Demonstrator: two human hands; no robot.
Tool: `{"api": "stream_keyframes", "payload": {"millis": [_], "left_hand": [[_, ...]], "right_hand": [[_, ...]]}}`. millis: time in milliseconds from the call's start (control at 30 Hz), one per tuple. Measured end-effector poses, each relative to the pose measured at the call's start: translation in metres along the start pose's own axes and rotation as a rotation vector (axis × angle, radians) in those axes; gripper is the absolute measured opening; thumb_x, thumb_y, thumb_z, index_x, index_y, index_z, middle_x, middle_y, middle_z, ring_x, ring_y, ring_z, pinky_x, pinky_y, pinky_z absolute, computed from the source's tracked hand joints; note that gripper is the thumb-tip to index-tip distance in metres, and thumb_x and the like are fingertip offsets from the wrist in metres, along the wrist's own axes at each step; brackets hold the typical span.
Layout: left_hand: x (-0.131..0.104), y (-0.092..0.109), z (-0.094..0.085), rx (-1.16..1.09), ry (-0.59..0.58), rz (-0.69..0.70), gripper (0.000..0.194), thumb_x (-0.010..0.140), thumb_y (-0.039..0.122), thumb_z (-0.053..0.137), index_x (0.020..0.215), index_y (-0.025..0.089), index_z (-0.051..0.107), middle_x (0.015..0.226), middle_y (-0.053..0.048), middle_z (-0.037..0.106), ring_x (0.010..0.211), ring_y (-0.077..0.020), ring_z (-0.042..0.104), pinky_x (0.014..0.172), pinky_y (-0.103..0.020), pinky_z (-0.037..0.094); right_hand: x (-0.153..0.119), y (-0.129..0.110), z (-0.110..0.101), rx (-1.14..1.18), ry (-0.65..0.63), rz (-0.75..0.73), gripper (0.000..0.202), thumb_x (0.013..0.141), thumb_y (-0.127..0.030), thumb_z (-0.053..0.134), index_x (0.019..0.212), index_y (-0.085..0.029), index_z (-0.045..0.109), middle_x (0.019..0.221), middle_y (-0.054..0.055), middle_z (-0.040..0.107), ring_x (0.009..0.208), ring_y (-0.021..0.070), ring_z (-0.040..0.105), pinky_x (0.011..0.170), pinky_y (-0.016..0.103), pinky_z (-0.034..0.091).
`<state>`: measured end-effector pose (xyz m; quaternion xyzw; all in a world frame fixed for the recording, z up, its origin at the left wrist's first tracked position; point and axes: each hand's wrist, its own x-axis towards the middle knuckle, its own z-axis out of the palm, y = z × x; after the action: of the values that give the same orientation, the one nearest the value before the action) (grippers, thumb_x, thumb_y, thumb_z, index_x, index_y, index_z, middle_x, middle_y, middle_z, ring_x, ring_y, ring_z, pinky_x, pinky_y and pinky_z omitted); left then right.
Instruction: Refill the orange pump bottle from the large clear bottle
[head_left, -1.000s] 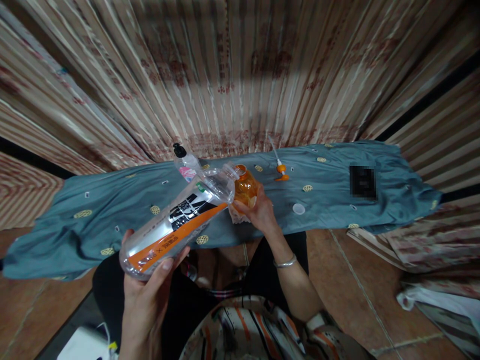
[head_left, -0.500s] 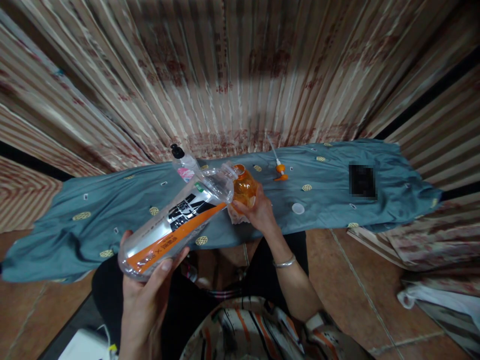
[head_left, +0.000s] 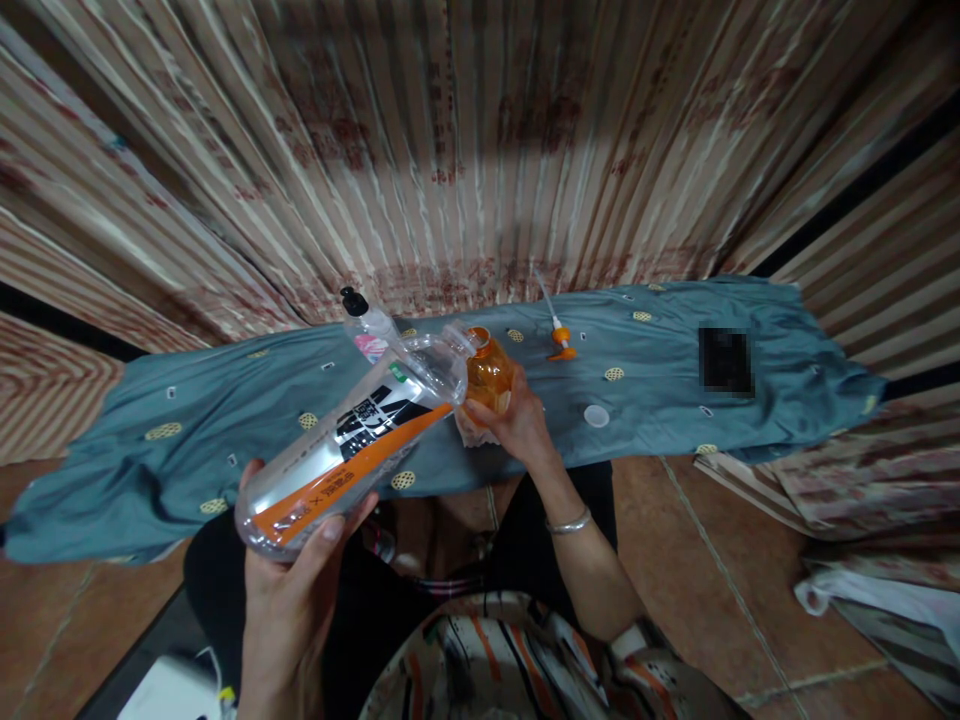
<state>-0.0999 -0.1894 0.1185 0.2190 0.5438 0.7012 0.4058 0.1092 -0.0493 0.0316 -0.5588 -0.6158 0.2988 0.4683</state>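
Note:
A large clear bottle with a silver, black and orange label lies tilted in my left hand, which is wrapped round its base. Its uncapped neck points up and right, close to the open mouth of an orange see-through bottle; I cannot tell whether they touch. My right hand grips that orange bottle by its side. Part of a pale crumpled thing shows below it. An orange pump head with a clear tube lies beyond my right hand.
Behind the large bottle stands a clear bottle with a black cap. A small white disc and a blurred-out black object lie to the right on the blue-green cloth. Striped curtains close off the back and sides.
Almost nothing differs. Both bottles and both hands keep nearly the same place and tilt.

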Motion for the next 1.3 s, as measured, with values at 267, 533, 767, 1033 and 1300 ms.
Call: {"api": "stream_keyframes", "payload": {"millis": [267, 533, 767, 1033, 1300], "left_hand": [[-0.0008, -0.0017, 0.0005, -0.015, 0.005, 0.002, 0.090, 0.051, 0.023, 0.101, 0.129, 0.050, 0.067, 0.133, 0.006, 0.067, 0.106, -0.0208, 0.070, 0.076, -0.036, 0.071], [-0.0017, -0.0014, -0.0017, -0.011, -0.004, 0.005, 0.095, 0.051, 0.023, 0.100, 0.134, 0.048, 0.064, 0.130, 0.005, 0.071, 0.101, -0.0215, 0.074, 0.077, -0.036, 0.071], [-0.0034, 0.0013, -0.0053, 0.033, -0.028, 0.007, 0.097, 0.055, 0.029, 0.099, 0.141, 0.049, 0.059, 0.144, 0.003, 0.065, 0.113, -0.0265, 0.072, 0.079, -0.038, 0.070], [-0.0036, 0.0004, -0.0065, 0.001, -0.056, 0.010, 0.087, 0.058, 0.031, 0.095, 0.136, 0.051, 0.063, 0.145, 0.004, 0.063, 0.136, -0.0364, 0.056, 0.086, -0.047, 0.069], [-0.0032, -0.0015, -0.0067, -0.020, -0.058, 0.020, 0.082, 0.059, 0.031, 0.094, 0.134, 0.051, 0.066, 0.148, 0.006, 0.061, 0.145, -0.0396, 0.047, 0.084, -0.046, 0.070]], "right_hand": [[0.0005, 0.0023, 0.0021, -0.007, 0.025, -0.022, 0.063, 0.080, -0.040, 0.081, 0.133, -0.023, 0.053, 0.119, 0.009, 0.076, 0.107, 0.0296, 0.076, 0.091, 0.048, 0.063], [0.0005, 0.0045, 0.0030, 0.006, 0.026, -0.035, 0.062, 0.080, -0.039, 0.081, 0.132, -0.024, 0.053, 0.121, 0.009, 0.076, 0.109, 0.0290, 0.075, 0.093, 0.046, 0.063], [0.0008, -0.0009, 0.0006, 0.004, 0.010, -0.001, 0.063, 0.078, -0.035, 0.082, 0.133, -0.023, 0.053, 0.121, 0.008, 0.076, 0.108, 0.0284, 0.075, 0.092, 0.045, 0.063], [0.0011, 0.0026, 0.0012, -0.018, 0.022, -0.023, 0.061, 0.079, -0.039, 0.081, 0.131, -0.024, 0.052, 0.119, 0.008, 0.076, 0.106, 0.0281, 0.076, 0.091, 0.046, 0.063], [0.0013, 0.0026, 0.0015, -0.016, 0.021, -0.039, 0.063, 0.079, -0.040, 0.081, 0.132, -0.024, 0.051, 0.118, 0.009, 0.076, 0.105, 0.0288, 0.076, 0.090, 0.046, 0.063]]}}
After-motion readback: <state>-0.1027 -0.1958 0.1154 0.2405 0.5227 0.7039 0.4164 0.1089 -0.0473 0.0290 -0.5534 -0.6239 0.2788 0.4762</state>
